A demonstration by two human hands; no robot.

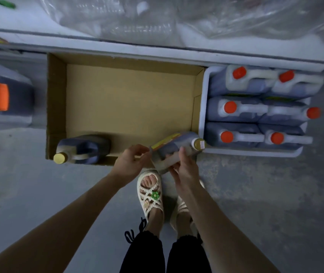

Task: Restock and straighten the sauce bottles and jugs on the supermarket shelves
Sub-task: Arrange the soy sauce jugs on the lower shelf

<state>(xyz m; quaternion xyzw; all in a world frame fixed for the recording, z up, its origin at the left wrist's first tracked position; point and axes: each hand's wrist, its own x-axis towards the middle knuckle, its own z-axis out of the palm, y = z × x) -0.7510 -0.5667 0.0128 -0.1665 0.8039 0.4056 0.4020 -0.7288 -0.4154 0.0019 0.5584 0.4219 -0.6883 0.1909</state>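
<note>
I look straight down at a cardboard tray (90, 99) on the floor below the bottom shelf. A dark sauce jug with a gold cap (174, 147) is tilted over the tray's front right corner. My right hand (184, 170) grips its handle and my left hand (130, 164) holds its base side. A second gold-capped jug (84, 149) stands at the tray's front left corner. To the right, a white tray (203, 107) holds several dark jugs with orange caps (234, 110).
The shelf edge (157, 49) runs across above the trays, with clear plastic-wrapped bottles (137, 18) on it. A large jug with an orange handle (1, 97) stands at the left. My sandalled feet (151, 192) are on the grey floor just in front of the cardboard tray.
</note>
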